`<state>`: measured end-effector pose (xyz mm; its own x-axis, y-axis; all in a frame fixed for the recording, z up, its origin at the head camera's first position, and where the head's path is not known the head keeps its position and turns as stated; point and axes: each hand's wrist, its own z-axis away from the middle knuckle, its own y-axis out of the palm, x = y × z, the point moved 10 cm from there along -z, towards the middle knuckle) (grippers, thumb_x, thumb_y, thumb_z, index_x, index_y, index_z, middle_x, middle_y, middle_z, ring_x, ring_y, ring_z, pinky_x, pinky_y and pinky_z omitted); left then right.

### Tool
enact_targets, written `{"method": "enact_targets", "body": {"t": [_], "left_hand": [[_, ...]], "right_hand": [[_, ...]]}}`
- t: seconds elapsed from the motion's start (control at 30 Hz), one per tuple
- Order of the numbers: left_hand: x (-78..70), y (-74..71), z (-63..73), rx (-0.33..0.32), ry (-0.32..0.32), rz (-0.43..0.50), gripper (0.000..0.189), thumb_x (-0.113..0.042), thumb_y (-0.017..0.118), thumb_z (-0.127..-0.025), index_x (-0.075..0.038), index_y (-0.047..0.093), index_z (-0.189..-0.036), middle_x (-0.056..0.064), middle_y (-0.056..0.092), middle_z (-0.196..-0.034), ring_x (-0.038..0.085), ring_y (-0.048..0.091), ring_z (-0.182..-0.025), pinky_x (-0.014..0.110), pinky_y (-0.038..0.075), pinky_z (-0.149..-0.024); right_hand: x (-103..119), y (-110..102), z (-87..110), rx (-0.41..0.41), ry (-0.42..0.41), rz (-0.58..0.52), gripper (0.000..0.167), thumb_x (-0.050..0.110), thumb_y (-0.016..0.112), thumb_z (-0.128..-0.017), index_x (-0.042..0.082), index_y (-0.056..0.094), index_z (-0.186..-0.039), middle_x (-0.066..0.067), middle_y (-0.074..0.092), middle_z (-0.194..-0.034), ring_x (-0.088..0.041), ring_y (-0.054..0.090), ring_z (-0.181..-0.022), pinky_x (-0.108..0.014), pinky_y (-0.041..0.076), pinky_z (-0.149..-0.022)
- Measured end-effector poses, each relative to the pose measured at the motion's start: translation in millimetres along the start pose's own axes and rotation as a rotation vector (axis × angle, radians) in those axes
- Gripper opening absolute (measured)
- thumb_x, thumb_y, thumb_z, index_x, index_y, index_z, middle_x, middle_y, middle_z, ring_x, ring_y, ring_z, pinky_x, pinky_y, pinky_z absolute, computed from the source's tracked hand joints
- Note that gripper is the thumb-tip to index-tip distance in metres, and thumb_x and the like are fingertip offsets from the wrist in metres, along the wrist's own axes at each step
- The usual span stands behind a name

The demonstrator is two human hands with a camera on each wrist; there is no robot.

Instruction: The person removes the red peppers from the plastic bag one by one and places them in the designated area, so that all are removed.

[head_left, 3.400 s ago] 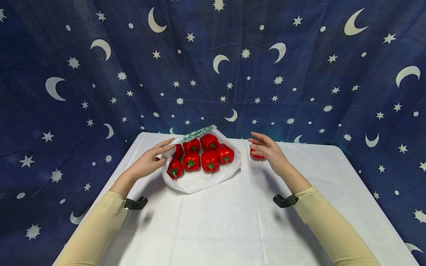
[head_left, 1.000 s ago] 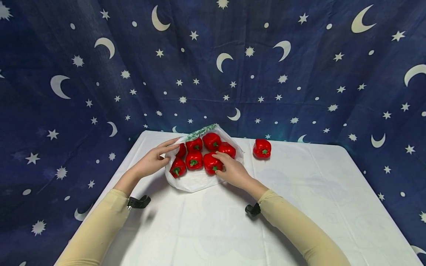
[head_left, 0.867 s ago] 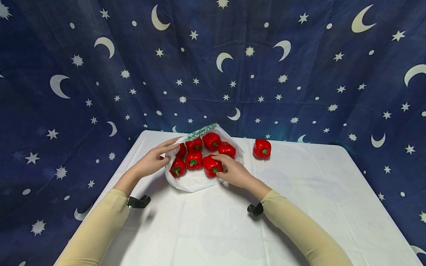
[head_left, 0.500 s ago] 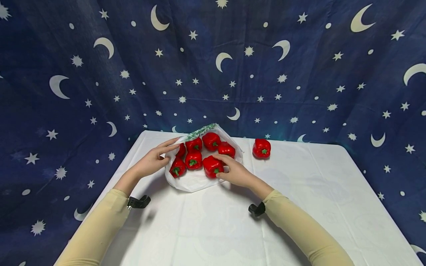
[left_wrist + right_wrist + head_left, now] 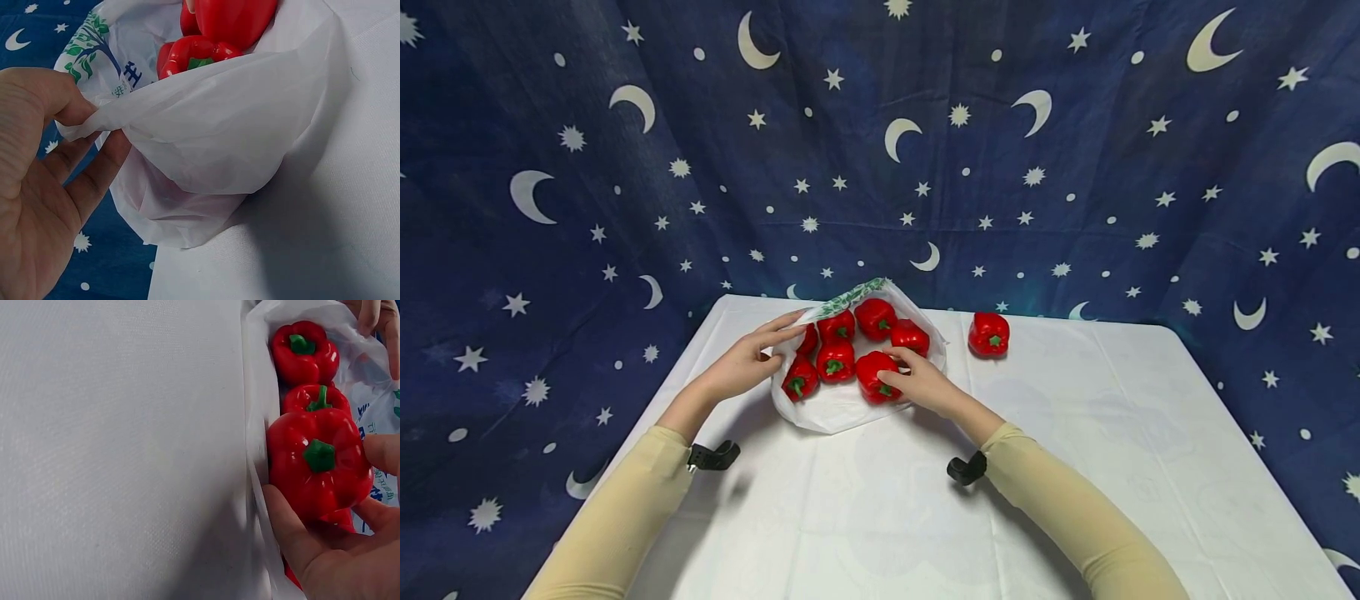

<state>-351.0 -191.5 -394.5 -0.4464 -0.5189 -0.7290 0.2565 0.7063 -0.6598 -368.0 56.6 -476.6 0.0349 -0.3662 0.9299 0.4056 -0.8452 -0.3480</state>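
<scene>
A thin white plastic bag (image 5: 838, 415) with a green tree print lies on its side, its mouth facing me, with several red bell peppers in it. My left hand (image 5: 737, 367) pinches the bag's left rim, the film lying between thumb and fingers in the left wrist view. At the right side of the mouth, my right hand (image 5: 925, 386) grips the front red bell pepper (image 5: 297, 453), thumb and fingers around its sides and its green stem facing the right wrist camera. One red bell pepper (image 5: 988, 337) rests outside the bag, to its right.
A white cloth (image 5: 880, 517) covers the table. Behind and beside it hangs a dark blue curtain (image 5: 1037, 225) with moons and stars. Each wrist wears a black strap, such as the right strap (image 5: 967, 468).
My right hand has moved left from the lone bell pepper to the front one in the bag. That pepper has shifted slightly towards me within the last second. My left hand keeps its place.
</scene>
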Motion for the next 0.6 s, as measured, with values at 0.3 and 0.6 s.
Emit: {"method": "enact_targets", "body": {"t": [0.3,0.6], "left_hand": [[1.8,-0.6,-0.2,0.002,-0.019,-0.014,0.058,0.004,0.049,-0.098,-0.016,0.053,-0.152,-0.003,0.029,-0.166,0.020,0.036,-0.143,0.034,0.049,-0.079],[3.6,-0.9,0.8,0.001,-0.027,-0.016,0.058,0.003,0.049,-0.098,-0.018,0.052,-0.152,-0.005,0.028,-0.166,0.019,0.034,-0.144,0.036,0.049,-0.082]], "right_hand": [[-8,3,-0.7,0.072,0.078,-0.084,0.075,0.025,0.076,-0.090,0.015,0.043,-0.156,-0.016,0.045,-0.146,-0.032,0.053,-0.123,-0.040,0.059,-0.080],[-13,3,-5.8,0.134,0.182,-0.162,0.080,0.019,0.078,-0.085,0.017,0.043,-0.157,-0.014,0.038,-0.156,-0.032,0.051,-0.124,-0.044,0.058,-0.081]]}}
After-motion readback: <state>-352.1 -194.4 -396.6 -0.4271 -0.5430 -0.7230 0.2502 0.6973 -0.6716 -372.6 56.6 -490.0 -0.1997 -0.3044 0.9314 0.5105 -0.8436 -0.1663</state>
